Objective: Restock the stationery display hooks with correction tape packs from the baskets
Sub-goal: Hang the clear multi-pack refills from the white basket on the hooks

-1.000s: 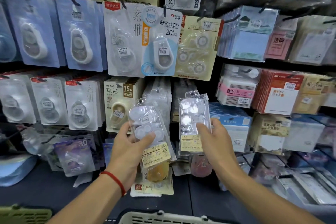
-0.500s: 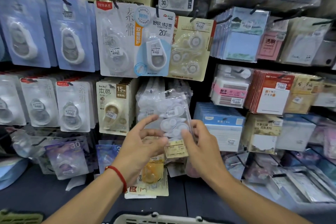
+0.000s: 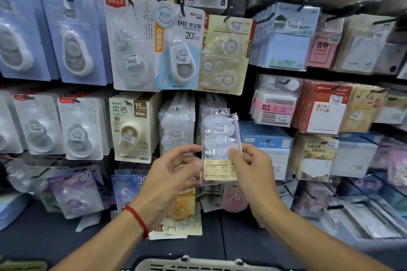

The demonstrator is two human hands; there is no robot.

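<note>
A clear correction tape pack (image 3: 218, 138) with a yellow label stands upright in front of the display. My right hand (image 3: 253, 171) grips its lower right edge, thumb on the front. My left hand (image 3: 174, 174) is beside the pack's lower left edge with its fingers apart and nothing in it; I cannot tell whether the fingertips touch the pack. A row of the same clear packs (image 3: 176, 125) hangs on a hook just left of the held one. The hook behind the held pack is hidden.
Carded correction tapes (image 3: 132, 127) fill the hooks to the left and above. Sticky-note packs (image 3: 321, 110) hang to the right. A yellow pack (image 3: 182, 209) lies below my left hand. A pale basket rim (image 3: 198, 265) sits at the bottom edge, a green basket (image 3: 22, 265) at bottom left.
A second ago each hand held a clear pack. The left hand's pack is gone from it and the hanging row looks fuller. The right hand's pack has shifted left, closer to the display.
</note>
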